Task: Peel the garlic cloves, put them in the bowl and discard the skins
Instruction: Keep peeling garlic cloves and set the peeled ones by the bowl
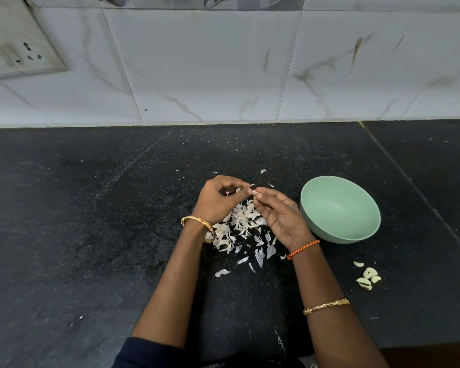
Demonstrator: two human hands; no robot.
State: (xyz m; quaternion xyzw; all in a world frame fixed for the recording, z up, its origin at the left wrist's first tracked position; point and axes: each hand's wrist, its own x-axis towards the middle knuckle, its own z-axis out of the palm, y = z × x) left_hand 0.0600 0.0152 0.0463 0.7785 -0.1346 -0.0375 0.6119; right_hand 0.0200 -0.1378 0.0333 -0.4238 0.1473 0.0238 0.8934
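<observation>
Dark stone counter under a marble-look tiled wall

The black speckled countertop (91,235) runs up to a white, grey-veined tiled wall (210,70), and a seam crosses the counter at the right. A grimy switch-and-socket plate (16,46) sits on the wall at the upper left. Along the wall's top edge runs a strip of patterned tiles (202,1).

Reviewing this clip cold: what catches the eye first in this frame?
Both hands meet mid-counter, the left hand and right hand pinching a garlic clove between their fingertips above a pile of white skins. Right of them stands a pale green bowl that looks empty, with peeled cloves lying on the black counter nearer the person.
</observation>
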